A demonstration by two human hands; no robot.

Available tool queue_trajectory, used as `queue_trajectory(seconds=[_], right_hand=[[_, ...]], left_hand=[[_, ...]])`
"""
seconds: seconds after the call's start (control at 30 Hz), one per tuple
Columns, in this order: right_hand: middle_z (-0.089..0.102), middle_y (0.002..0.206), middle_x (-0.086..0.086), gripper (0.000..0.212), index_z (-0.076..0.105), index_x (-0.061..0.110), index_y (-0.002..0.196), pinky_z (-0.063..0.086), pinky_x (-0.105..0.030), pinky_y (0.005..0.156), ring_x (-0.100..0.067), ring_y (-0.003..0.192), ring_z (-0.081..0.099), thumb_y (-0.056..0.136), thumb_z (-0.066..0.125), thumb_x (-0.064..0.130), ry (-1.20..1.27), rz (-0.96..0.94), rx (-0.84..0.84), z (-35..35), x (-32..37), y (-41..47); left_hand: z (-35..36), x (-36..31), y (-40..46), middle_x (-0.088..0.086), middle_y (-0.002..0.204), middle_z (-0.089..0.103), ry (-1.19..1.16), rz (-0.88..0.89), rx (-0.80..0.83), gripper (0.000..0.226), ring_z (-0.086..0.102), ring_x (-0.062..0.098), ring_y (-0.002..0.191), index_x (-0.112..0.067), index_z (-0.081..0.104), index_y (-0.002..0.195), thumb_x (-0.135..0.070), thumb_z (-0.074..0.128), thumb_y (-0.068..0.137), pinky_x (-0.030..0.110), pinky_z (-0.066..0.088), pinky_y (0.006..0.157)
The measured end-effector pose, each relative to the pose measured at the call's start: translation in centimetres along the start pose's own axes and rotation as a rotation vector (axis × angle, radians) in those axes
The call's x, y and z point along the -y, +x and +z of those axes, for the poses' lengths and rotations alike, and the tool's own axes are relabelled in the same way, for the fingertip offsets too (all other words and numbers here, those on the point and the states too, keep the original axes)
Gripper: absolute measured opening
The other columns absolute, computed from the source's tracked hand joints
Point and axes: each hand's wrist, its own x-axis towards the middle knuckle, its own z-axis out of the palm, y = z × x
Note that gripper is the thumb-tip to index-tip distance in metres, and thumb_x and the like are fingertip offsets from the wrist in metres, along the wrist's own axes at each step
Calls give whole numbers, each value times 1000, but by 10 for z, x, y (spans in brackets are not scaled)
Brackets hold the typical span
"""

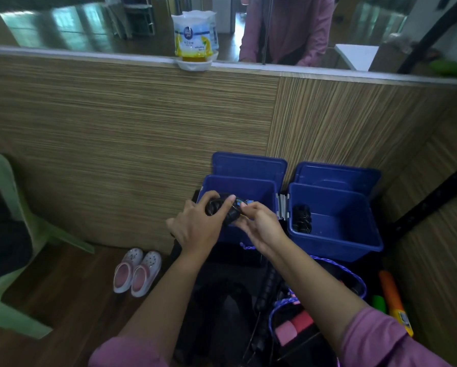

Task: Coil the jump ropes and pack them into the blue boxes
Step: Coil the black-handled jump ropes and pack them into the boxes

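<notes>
Both hands hold one black coiled rope (223,209) just over the front rim of the left blue box (271,189): left hand (198,226) wraps the coil w/ curled fingers, right hand (261,226) pinches its right end. Bundle lies approx. left-right. Right blue box (354,234), beside it, already has a black coil (302,218) inside.

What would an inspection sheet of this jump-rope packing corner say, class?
Surface: dark wooden floor.
Job's things: coiled black jump rope held over left open blue plastic box; right blue plastic box holds one black coil.
Clutter: pink clogs; purple braided rope; orange foam tube.
Hands: left hand and right hand grip the coil.
Cables: nothing seen.
Surroundings: striped wood-grain partition; green plastic chair.
</notes>
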Motion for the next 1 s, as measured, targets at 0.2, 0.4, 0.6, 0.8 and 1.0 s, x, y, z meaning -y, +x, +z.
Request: queue_trajectory(seconds=[0.2, 0.4, 0.6, 0.8, 1.0], right_hand=[[61, 114, -32, 29, 53, -4, 82, 59, -38, 80, -35, 108, 63, 85, 32, -23, 217, -56, 42, 5, -5, -5], [65, 84, -16, 11, 60, -2, 88, 58, -37, 79, -26, 80, 67, 90, 49, 0, -69, -118, 12, 0, 4, -3], [66, 102, -32, 19, 62, -10, 90, 59, -40, 77, -39, 92, 67, 88, 64, 10, -420, -121, -117, 3, 6, 4], [62, 108, -33, 21, 60, -16, 94, 60, -35, 71, -39, 98, 66, 94, 54, 5, -298, -138, -115, 0, -4, -3], [66, 111, -21, 28, 56, -9, 119, 57, -32, 69, -25, 91, 66, 94, 47, 1, -65, -3, -74, 3, -1, -7]], left_hand=[[-6, -3, 6, -8, 97, 60, -314, -107, -30, 46, 59, 15, 93, -54, 54, 106, -79, 40, 70, 41, 39, 95], [-22, -4, 6, -6, 93, 52, -171, 43, -18, 47, 58, 19, 90, -53, 50, 110, -73, 39, 69, 39, 35, 90], [-15, 4, 0, -4, 94, 52, 35, 155, -34, 63, 60, 20, 85, -52, 52, 118, -80, 29, 66, 38, 35, 81], [-14, 7, -4, -3, 87, 50, 36, 221, -99, 61, 60, 21, 73, -51, 58, 115, -78, 32, 67, 37, 35, 74], [-24, 4, -12, -10, 89, 49, -130, 244, -25, 64, 58, 13, 83, -54, 50, 121, -73, 33, 63, 32, 35, 77]])
